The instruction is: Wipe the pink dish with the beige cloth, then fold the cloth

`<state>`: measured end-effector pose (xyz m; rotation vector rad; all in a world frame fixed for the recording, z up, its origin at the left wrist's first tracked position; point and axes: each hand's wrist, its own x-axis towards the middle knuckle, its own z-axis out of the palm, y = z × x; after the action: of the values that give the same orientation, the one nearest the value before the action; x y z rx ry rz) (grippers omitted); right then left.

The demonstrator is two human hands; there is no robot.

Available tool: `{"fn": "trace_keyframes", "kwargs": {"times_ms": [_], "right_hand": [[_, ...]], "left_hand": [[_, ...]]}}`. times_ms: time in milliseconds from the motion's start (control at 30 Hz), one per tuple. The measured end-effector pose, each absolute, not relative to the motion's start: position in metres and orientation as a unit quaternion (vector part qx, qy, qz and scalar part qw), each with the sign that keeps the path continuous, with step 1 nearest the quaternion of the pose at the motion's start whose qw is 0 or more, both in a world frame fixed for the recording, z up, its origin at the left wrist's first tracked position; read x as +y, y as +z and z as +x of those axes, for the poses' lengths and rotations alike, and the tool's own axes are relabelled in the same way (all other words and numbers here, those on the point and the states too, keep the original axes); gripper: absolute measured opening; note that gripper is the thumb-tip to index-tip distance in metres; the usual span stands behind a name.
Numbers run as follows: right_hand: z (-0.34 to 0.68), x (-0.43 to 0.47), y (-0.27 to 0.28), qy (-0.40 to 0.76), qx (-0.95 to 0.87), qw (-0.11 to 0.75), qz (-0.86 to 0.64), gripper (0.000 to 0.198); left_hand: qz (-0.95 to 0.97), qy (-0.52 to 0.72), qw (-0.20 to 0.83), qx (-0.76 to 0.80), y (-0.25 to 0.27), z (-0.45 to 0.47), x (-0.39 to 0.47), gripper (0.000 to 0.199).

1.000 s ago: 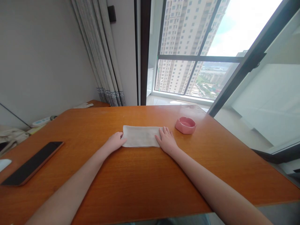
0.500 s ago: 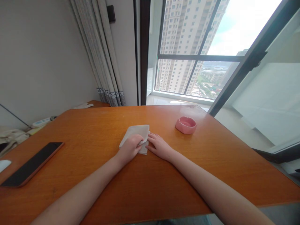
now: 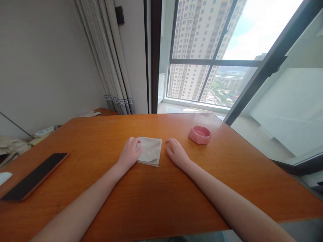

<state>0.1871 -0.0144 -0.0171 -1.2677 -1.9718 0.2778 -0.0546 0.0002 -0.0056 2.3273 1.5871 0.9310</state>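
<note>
A pale grey cloth [image 3: 150,151], folded into a flat square, lies on the wooden table [image 3: 141,201] between my hands. My left hand [image 3: 130,152] rests over the cloth's left edge, fingers loosely bent and a little apart; the edge beneath it is hidden. Just beyond the cloth's right edge, my right hand [image 3: 176,154] is on or close above the table. Its fingers are slightly curled and apart, with nothing in them and a narrow gap to the cloth.
A pink ashtray [image 3: 200,135] sits behind and right of my right hand. On the left lies a dark tablet-like slab [image 3: 35,176] with a reddish edge. Beyond the table are a grey curtain [image 3: 108,60] and a large window [image 3: 202,80].
My left hand has let go of the cloth's raised fold and moved left to its left edge. The cloth now lies flat. My right hand has drawn slightly right, off the cloth.
</note>
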Motion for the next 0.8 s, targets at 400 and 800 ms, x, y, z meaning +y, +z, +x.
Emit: {"fn": "trace_keyframes", "kwargs": {"times_ms": [400, 800], "right_hand": [[0.165, -0.045, -0.015, 0.083, -0.788, 0.209, -0.573, 0.045], [0.289, -0.082, -0.011, 0.114, -0.85, 0.128, -0.498, 0.054]], "left_hand": [[0.902, 0.233, 0.285, 0.226, 0.008, -0.021, -0.038, 0.028], [0.881, 0.257, 0.257, 0.303, -0.01, -0.034, -0.02, 0.018]]}}
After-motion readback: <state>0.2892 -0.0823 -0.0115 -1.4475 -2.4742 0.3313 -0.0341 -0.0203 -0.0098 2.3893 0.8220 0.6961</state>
